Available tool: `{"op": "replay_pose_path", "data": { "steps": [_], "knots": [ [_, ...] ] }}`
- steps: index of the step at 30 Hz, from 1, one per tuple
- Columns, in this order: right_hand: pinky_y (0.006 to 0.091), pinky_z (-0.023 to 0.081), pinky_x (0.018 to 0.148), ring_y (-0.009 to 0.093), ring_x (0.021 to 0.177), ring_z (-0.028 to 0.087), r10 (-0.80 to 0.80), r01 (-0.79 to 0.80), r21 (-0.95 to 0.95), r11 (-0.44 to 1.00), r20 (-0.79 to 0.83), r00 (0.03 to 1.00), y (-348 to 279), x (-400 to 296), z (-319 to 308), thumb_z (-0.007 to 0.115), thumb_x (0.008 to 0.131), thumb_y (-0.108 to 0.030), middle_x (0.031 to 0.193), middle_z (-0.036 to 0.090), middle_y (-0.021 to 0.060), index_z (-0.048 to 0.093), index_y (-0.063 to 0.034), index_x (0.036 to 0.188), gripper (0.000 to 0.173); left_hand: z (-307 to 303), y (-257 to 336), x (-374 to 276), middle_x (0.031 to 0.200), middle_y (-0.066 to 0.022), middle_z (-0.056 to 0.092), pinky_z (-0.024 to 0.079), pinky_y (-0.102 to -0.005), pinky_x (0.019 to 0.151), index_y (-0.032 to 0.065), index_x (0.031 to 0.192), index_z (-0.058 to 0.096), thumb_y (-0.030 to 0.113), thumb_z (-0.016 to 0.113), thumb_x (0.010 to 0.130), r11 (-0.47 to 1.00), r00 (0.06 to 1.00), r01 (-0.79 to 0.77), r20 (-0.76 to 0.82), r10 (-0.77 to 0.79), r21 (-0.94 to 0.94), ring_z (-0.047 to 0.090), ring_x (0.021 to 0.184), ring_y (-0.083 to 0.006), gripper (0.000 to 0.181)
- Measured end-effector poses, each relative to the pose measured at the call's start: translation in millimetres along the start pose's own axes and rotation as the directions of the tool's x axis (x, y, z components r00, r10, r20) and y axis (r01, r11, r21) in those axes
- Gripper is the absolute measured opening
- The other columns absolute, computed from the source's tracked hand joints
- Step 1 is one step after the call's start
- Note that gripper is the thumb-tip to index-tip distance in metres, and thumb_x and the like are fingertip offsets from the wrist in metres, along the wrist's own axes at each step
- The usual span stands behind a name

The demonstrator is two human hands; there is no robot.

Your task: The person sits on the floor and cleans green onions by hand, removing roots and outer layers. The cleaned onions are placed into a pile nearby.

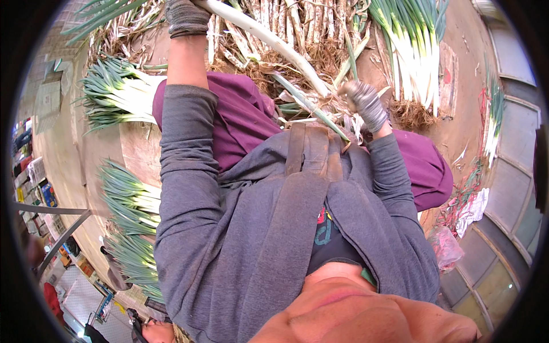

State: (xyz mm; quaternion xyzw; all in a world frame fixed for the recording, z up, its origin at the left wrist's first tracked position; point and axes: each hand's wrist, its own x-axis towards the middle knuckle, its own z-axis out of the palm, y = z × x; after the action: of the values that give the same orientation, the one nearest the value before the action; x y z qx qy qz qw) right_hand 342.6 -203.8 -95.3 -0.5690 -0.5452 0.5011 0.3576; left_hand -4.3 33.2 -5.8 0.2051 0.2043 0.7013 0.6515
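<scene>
My left hand (187, 18), in a grey knit glove, grips a long green onion (274, 39) around its upper part. Its green leaves (111, 15) fan out to the left, and its white shaft slants down to the right. Close to the root end is my right hand (365, 105), gloved in striped grey knit with the fingers curled. Whether it pinches anything is unclear. Below the shaft, a loose green leaf (311, 105) lies across peeled husks (339, 113) between my knees. Untrimmed onions with dry brown skins and roots (300, 25) are heaped in front of me.
Clean green onions (416, 60) lie at the upper right, roots toward me. More bundles (124, 94) (128, 197) line the left side. Red string (459, 201) and a pink plastic bag (446, 248) are at right, beside framed panels (514, 124). Another person's head (156, 330) shows at lower left.
</scene>
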Motion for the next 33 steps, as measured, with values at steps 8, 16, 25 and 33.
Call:
{"op": "replay_pose_path", "data": {
  "steps": [8, 16, 25, 33],
  "knots": [
    [0.0354, 0.046, 0.078, 0.028, 0.090, 0.062, -0.093, 0.059, -0.344, 0.937, -0.084, 0.992, -14, 19, 22, 0.059, 0.081, -0.041, 0.094, 0.063, 0.0201, 0.047, -0.0098, 0.125, 0.056, 4, -25, -5, 0.058, 0.0024, 0.045, 0.036, -0.0209, 0.039, 0.0111, 0.078, 0.050, 0.021, 0.064, 0.083, 0.949, 0.937, -0.178, -0.249, 0.244, 0.261, 0.044, 0.046, -0.0094, 0.018],
    [0.0196, 0.044, 0.061, 0.004, 0.073, 0.056, 0.029, -0.141, 0.263, 0.955, 0.389, 0.921, -65, 21, 51, 0.065, 0.081, -0.027, 0.083, 0.065, 0.0024, 0.058, 0.0011, 0.108, 0.040, 28, -22, -17, 0.066, 0.0022, 0.050, 0.039, -0.0212, 0.045, 0.0108, 0.087, 0.052, 0.015, 0.062, 0.082, 0.984, 0.997, -0.066, 0.054, 0.057, 0.168, 0.048, 0.053, -0.0097, 0.011],
    [0.0353, 0.045, 0.050, 0.025, 0.058, 0.061, -0.687, 0.391, -0.789, 0.474, -0.054, 0.725, -46, 11, 61, 0.063, 0.079, -0.023, 0.072, 0.062, 0.0121, 0.061, -0.0087, 0.106, 0.030, 24, -48, -22, 0.067, -0.0026, 0.048, 0.038, -0.0256, 0.038, 0.0108, 0.100, 0.050, 0.021, 0.059, 0.086, 0.823, 0.898, -0.099, -0.307, 0.316, 0.560, 0.044, 0.047, -0.0132, 0.020],
    [0.0369, 0.047, 0.061, 0.028, 0.067, 0.061, -0.160, 0.057, -0.337, 0.940, -0.287, 0.945, -27, 23, 59, 0.054, 0.087, -0.029, 0.076, 0.062, 0.0163, 0.063, -0.0086, 0.094, 0.024, 32, -50, -32, 0.065, -0.0007, 0.045, 0.037, -0.0245, 0.037, 0.0113, 0.097, 0.046, 0.019, 0.060, 0.084, 0.853, 0.920, -0.147, -0.248, 0.304, 0.501, 0.041, 0.045, -0.0107, 0.020]
  ]
}}
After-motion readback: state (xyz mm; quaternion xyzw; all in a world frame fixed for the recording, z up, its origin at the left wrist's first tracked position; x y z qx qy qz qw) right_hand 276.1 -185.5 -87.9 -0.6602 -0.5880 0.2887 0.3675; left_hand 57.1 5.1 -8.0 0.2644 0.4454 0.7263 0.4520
